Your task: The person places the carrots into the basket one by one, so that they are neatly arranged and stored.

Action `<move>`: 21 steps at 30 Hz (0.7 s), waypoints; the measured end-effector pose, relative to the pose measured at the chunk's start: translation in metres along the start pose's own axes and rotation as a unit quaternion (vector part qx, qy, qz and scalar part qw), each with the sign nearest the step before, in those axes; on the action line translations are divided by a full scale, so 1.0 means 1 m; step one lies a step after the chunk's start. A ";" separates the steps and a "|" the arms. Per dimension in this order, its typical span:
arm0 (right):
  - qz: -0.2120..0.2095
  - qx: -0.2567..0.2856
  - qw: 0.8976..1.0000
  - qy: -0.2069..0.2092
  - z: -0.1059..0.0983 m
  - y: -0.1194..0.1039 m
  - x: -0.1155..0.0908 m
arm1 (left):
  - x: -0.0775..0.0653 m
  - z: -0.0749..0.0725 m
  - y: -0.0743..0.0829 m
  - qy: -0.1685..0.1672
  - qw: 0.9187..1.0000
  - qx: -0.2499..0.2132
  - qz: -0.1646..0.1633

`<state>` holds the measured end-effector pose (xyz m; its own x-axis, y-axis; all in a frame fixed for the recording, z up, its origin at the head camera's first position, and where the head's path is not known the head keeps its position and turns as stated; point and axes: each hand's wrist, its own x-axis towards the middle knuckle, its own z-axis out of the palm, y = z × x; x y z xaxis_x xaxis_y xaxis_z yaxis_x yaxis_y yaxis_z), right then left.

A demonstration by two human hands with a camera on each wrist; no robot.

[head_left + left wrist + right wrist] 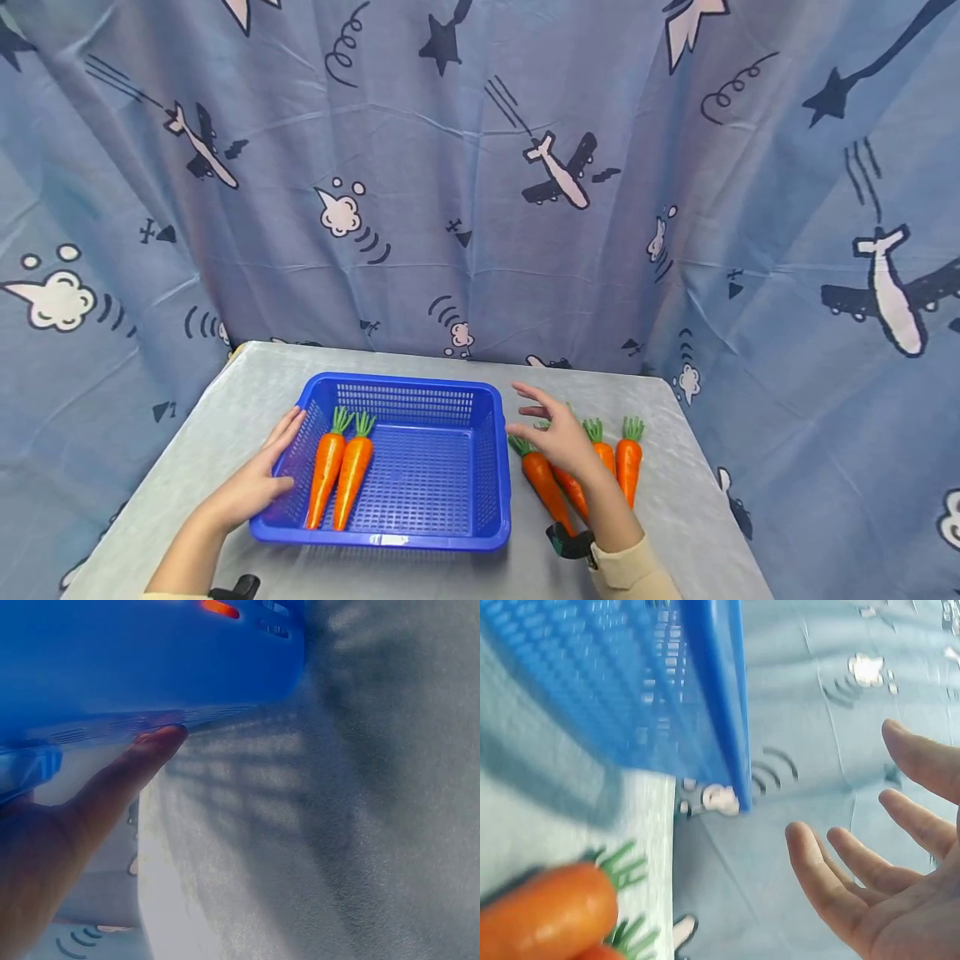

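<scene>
A blue plastic basket (420, 475) with slotted walls stands on the table. Inside it, on the left, two orange carrots with green tops lie side by side: one carrot (327, 475) and another carrot (352, 479). My left hand (251, 483) touches the basket's left side, fingers extended along the rim; the left wrist view shows a finger against the outer wall. Just right of the basket, my right hand (558, 437) hovers with spread, slightly bent fingers and nothing between them. Beneath and beside it lie several carrots (628, 467), partly hidden by the hand and forearm.
A pale grey cloth covers the table (285, 367). Behind it and along both sides hangs a blue curtain (480, 208) printed with planes and stars. Black straps (570, 542) sit on the wrists.
</scene>
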<state>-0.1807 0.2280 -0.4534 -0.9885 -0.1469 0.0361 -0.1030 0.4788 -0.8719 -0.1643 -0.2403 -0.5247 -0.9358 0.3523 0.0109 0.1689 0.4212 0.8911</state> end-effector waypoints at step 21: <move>0.096 -0.053 0.991 0.070 -0.067 0.059 -0.035 | 0.001 -0.002 0.000 0.002 1.000 0.006 -0.011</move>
<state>-0.1593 0.3191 -0.4736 -0.9959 0.0744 -0.0519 0.0853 0.5751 -0.8136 -0.1657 -0.2416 -0.5241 -0.9406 0.3394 -0.0077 0.1510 0.4388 0.8858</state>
